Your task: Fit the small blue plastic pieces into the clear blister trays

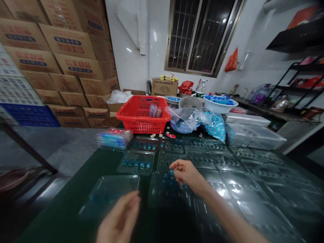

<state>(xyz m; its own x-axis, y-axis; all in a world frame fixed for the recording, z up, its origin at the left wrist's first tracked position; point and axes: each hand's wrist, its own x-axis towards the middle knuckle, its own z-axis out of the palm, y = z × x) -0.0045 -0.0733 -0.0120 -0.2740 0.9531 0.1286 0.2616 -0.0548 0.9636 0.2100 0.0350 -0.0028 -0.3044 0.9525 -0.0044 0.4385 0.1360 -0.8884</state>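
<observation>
My right hand (186, 172) hovers over a clear plastic blister tray (167, 189) on the dark green table (76, 209), its fingertips pinched on a small blue piece (171, 172). Several blue pieces sit in that tray's pockets. My left hand (120, 219) is low at the near edge, blurred, fingers loosely curled beside another clear tray (111, 192). I cannot make out anything in it. Further out lies a tray (136, 162) with a row of blue pieces.
Many empty clear trays (227, 158) cover the table's right side. At the back stand a red basket (141, 114), a stack of filled trays (114, 138), bags of blue pieces (215, 125) and a white bowl (220, 104). Cardboard boxes (65, 60) are stacked left.
</observation>
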